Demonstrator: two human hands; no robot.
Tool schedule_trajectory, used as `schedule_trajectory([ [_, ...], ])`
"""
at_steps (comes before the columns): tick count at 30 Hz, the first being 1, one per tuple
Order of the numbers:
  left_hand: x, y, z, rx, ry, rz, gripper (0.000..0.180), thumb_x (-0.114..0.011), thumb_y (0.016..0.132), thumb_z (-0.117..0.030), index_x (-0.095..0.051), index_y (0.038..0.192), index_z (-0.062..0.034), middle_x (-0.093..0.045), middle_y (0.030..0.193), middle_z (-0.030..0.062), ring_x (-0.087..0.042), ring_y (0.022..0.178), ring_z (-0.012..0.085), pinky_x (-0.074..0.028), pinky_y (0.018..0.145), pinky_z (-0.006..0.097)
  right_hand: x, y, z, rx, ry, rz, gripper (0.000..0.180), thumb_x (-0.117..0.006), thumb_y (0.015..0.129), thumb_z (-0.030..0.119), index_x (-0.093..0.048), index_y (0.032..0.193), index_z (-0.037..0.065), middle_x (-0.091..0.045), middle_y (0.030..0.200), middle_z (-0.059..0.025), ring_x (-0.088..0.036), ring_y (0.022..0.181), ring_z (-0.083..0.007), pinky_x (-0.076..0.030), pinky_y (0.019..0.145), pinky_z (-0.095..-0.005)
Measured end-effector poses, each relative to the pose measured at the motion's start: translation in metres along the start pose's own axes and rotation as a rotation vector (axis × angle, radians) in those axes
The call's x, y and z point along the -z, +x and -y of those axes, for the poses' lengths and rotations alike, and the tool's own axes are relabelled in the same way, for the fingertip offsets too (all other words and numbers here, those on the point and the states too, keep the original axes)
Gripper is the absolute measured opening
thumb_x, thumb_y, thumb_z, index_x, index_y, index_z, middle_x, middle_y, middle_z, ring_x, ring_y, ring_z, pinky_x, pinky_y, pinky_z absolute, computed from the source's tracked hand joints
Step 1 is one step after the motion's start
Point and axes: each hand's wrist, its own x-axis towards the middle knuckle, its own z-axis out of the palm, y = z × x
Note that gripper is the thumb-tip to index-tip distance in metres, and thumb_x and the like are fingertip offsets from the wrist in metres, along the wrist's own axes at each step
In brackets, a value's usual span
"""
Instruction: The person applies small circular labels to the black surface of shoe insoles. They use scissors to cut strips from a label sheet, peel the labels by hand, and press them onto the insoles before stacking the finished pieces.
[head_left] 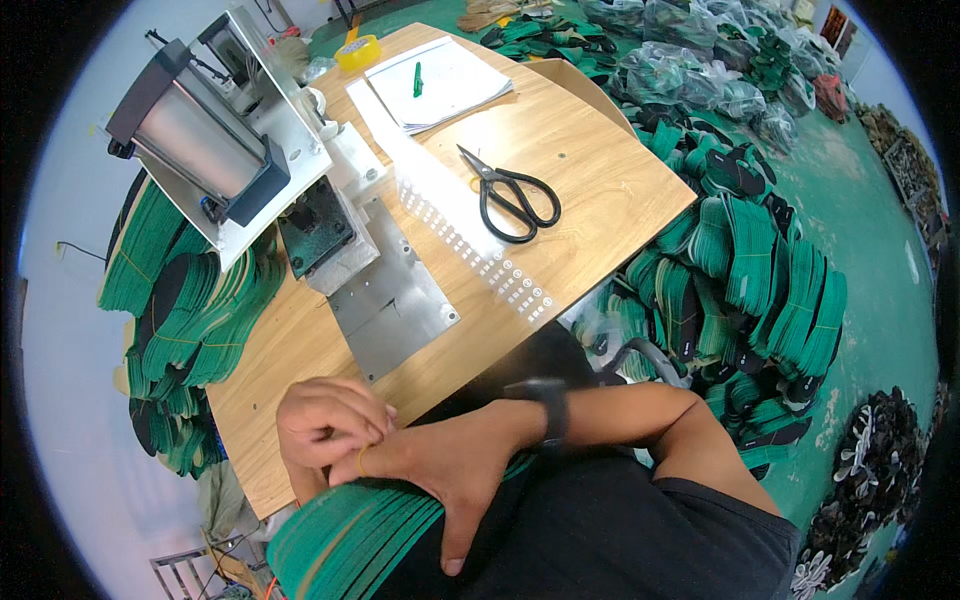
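A thick bundle of green insoles [350,535] lies across my lap at the table's near edge. My right hand [440,465] rests on top of the bundle, fingers spread downward, with a yellow rubber band [361,460] hooked around a finger. My left hand [325,420] is curled beside it, fingers pinching at the same rubber band. A black watch [550,405] sits on my right wrist.
On the wooden table [560,170] stand a press machine [215,130] with a metal plate [395,300], a clear strip of round stickers [470,245], black scissors [515,195], white papers [440,85] and yellow tape [357,50]. Green insole stacks [760,280] fill the floor.
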Motion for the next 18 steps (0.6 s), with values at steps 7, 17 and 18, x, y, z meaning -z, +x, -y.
schedule_trajectory([
  [7,0.029,0.007,-0.023,-0.139,-0.31,-0.609,0.02,-0.06,0.086,-0.016,-0.051,0.085,0.002,-0.055,0.061,0.0107,-0.044,0.044,0.0105,-0.037,0.039,0.025,-0.006,-0.004,0.049,0.152,-0.654,-0.361,0.089,-0.084,0.055,0.034,-0.041,0.123,-0.003,-0.045,0.12,-0.0209,-0.041,0.117,-0.0394,-0.034,0.1,-0.0435],
  [17,0.002,0.05,-0.082,0.287,0.264,-0.483,0.011,-0.057,0.091,-0.014,-0.062,0.088,-0.0052,-0.05,0.066,-0.0062,-0.041,0.055,0.0022,-0.03,0.048,0.019,0.014,-0.083,0.097,-0.303,-1.357,-0.832,0.091,-0.087,0.052,0.027,-0.044,0.128,-0.002,-0.054,0.119,-0.02,-0.054,0.111,-0.0341,-0.042,0.096,-0.0369],
  [18,-0.011,0.057,-0.089,0.261,0.275,-0.474,0.01,-0.056,0.091,-0.012,-0.063,0.088,-0.0052,-0.052,0.067,-0.0048,-0.043,0.056,0.0029,-0.033,0.049,0.02,0.013,-0.088,0.099,-0.303,-1.288,-0.893,0.093,-0.087,0.052,0.027,-0.045,0.128,-0.004,-0.055,0.12,-0.0211,-0.054,0.112,-0.0335,-0.041,0.098,-0.0366],
])
